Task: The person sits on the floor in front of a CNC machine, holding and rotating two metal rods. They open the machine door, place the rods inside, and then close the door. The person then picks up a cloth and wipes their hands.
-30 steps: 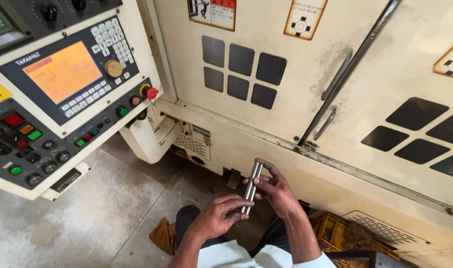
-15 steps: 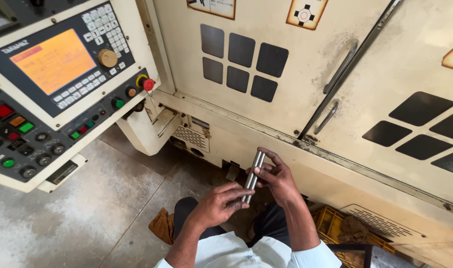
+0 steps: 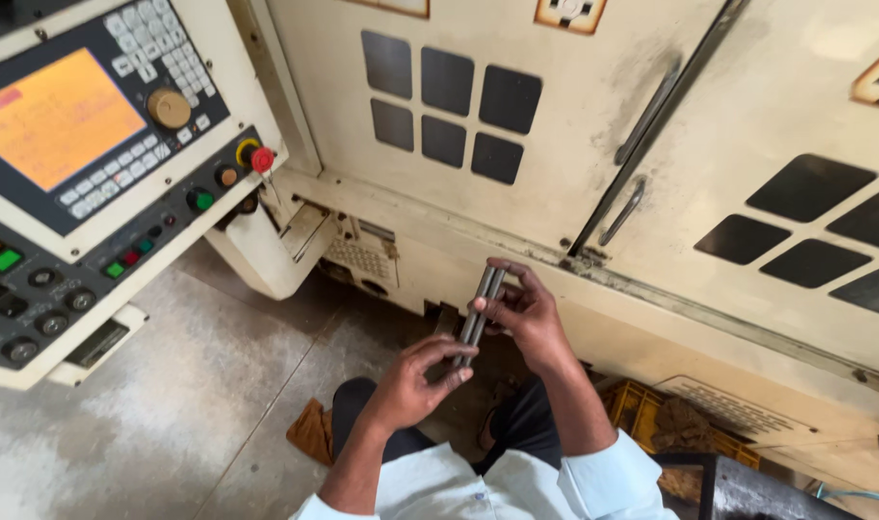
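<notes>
I hold a short grey metal rod point(image 3: 481, 306), or a pair of rods side by side, upright in front of my body. My right hand point(image 3: 524, 314) grips its upper part with fingers wrapped around it. My left hand point(image 3: 415, 382) supports the lower end from below with fingertips on it. Both hands hover above my dark trousers and the concrete floor, just in front of a cream machine's sliding door point(image 3: 574, 125).
A control panel point(image 3: 83, 164) with an orange screen, keypad, coloured buttons and a red stop knob point(image 3: 262, 160) juts out at the left. The door has dark windows and a metal handle point(image 3: 624, 210). A yellow crate point(image 3: 651, 414) sits low right, a brown rag point(image 3: 312, 431) lies by my foot.
The view has shifted left and down a little. My hands have lifted the rod slightly and kept their grip on it.
</notes>
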Demonstrator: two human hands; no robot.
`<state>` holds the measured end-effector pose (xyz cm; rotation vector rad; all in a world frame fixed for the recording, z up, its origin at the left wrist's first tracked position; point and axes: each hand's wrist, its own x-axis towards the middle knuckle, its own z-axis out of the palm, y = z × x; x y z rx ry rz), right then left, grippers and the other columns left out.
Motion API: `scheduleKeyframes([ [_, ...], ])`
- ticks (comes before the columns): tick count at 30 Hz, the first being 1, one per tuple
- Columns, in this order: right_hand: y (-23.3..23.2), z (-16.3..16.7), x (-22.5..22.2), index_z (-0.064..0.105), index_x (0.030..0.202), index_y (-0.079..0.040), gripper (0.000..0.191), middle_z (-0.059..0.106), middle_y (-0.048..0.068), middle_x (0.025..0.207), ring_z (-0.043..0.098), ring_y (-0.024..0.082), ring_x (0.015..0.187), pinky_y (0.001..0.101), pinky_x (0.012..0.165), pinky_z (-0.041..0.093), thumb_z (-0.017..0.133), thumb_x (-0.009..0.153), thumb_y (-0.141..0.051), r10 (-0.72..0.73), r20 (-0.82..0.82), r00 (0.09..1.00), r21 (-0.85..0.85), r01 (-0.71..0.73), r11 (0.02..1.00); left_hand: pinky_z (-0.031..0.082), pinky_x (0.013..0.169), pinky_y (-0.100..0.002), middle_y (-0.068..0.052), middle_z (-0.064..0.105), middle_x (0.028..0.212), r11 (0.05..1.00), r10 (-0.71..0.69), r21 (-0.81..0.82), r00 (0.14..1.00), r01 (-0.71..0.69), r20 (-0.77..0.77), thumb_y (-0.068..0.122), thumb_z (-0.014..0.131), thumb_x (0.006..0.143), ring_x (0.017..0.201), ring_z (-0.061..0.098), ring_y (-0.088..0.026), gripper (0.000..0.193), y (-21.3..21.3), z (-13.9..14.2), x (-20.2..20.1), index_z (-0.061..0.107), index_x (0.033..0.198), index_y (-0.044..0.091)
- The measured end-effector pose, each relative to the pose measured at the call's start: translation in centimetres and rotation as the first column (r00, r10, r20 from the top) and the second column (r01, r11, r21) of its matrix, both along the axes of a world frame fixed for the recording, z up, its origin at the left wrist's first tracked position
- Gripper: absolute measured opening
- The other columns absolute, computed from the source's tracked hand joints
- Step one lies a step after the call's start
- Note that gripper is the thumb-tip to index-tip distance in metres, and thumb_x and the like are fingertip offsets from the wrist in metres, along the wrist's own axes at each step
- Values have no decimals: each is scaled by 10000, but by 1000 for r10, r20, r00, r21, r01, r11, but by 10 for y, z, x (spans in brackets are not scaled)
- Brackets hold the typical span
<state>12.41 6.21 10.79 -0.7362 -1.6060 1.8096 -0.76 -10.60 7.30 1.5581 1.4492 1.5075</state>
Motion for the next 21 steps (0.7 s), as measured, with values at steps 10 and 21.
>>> scheduleKeyframes([
  [10,1,-4,-5,564,1434,-93,636,692,7,908,657,98,785,261,615,556,823,854,-74,28,-7,1000,81,-28,996,637,880,-342,-81,722,1280,989,46,143,991,-28,-124,86,770,921,1092,749,-239,477,-1,-5,-9,630,1375,129],
  [21,3,1,-10,564,1444,-90,642,665,2,934,637,73,802,247,615,577,818,854,-104,91,36,995,75,-93,993,633,822,-335,-44,751,1082,979,66,203,956,-7,-287,84,839,833,1005,742,-215,322,4,-16,-19,740,1134,138],
])
